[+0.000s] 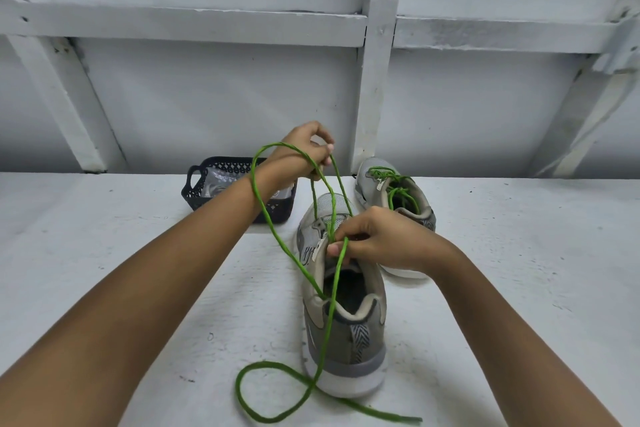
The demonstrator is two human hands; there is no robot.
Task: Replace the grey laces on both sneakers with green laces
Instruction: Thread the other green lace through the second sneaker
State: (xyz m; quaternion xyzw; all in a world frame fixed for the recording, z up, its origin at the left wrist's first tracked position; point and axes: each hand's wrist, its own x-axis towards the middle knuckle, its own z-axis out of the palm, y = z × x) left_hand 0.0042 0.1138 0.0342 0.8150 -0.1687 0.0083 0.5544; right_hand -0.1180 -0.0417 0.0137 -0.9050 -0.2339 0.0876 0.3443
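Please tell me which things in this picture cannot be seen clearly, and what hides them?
Head view: upper eyelets of the near sneaker, covered by the right hand.
Head view: contents of the black basket, crossed by the left forearm; only something clear shows.
Head view: heel side of the far sneaker, behind the right hand.
Head view: one end of the green lace, hidden in the grip of the left hand.

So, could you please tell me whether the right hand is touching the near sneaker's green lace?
Touching: the head view shows the right hand pinching that green lace just above the near sneaker.
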